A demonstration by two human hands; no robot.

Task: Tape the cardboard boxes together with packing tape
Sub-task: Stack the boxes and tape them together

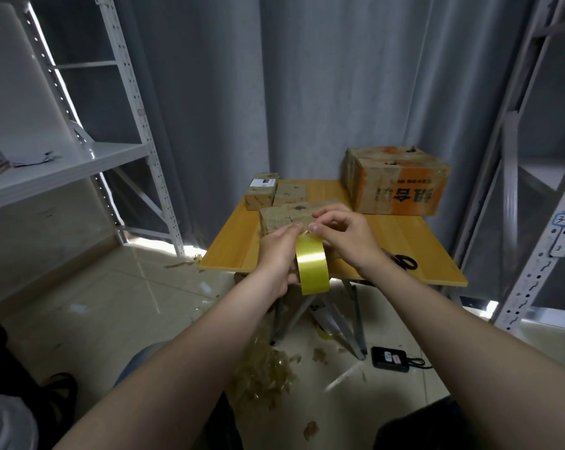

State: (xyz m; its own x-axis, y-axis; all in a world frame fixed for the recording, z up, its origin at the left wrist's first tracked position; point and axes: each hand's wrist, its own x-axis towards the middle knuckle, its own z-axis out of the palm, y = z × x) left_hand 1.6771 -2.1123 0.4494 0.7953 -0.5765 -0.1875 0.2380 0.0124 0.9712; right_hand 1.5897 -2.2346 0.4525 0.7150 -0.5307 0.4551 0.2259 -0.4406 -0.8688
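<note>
The left hand [276,254] grips a yellow roll of tape [312,269] held on edge above the front of the wooden table [232,254], fingers curled round it. The right hand [346,237] pinches the top of the roll between bent thumb and forefinger. Just behind the hands lies a small cardboard box [286,216], with two more small boxes [261,196] behind it, a large orange-printed box [394,183] at the far right corner, and scissors [404,262] near the right wrist.
</note>
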